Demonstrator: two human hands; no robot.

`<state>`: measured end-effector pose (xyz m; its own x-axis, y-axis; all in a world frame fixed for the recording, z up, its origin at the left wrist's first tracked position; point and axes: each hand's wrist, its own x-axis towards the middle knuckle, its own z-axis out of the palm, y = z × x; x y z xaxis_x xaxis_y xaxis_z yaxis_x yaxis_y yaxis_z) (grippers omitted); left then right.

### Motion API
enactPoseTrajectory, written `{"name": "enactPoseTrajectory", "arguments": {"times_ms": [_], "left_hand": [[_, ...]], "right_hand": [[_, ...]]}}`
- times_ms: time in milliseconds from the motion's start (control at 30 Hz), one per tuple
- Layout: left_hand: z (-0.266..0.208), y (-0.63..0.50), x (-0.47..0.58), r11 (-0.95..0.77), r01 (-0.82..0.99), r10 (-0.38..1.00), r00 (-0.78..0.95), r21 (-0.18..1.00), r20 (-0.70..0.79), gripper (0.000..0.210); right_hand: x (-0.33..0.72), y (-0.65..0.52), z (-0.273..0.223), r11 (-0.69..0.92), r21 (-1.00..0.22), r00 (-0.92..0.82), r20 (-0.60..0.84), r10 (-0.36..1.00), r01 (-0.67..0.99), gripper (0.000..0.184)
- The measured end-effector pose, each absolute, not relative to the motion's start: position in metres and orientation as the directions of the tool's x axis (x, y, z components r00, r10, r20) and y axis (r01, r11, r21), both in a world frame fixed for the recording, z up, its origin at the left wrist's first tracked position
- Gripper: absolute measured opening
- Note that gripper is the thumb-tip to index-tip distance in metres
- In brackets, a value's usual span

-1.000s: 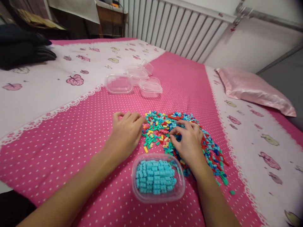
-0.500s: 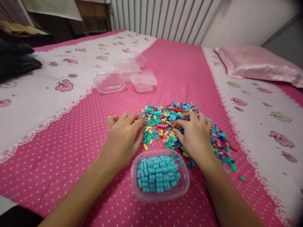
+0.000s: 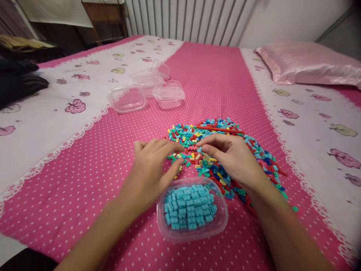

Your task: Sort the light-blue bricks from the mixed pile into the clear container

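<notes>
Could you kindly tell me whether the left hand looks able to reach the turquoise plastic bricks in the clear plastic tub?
Probably yes: the left hand is near the clear plastic tub, whose top looks open over the turquoise plastic bricks.

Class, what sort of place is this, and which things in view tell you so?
Probably a bedroom: a shiny pink pillow lies on a broad, bed-like surface spread with a pink-and-white patterned cover, and what looks like a radiator stands behind.

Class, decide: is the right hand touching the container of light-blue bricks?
Apart. The head view shows loose bricks and pink cloth in the gap between the right hand and the container of light-blue bricks.
</notes>
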<state>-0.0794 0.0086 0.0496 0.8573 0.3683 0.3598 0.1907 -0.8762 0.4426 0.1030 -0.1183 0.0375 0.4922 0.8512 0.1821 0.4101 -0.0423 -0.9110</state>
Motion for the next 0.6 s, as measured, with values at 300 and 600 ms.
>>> {"name": "enactPoseTrajectory", "arguments": {"times_ms": [300,600], "left_hand": [[0.065,0.003,-0.082,-0.855,0.070,0.333,0.834,0.513,0.440,0.012],[0.066,-0.010,-0.096,-0.846,0.132,0.238,0.961,0.517,0.144,0.021]], "right_hand": [[0.083,-0.119,0.054,0.013,-0.974,0.336,0.090,0.938,0.225,0.024],[0.109,-0.135,0.058,-0.070,-0.936,0.227,0.011,0.974,0.346,0.022]]}}
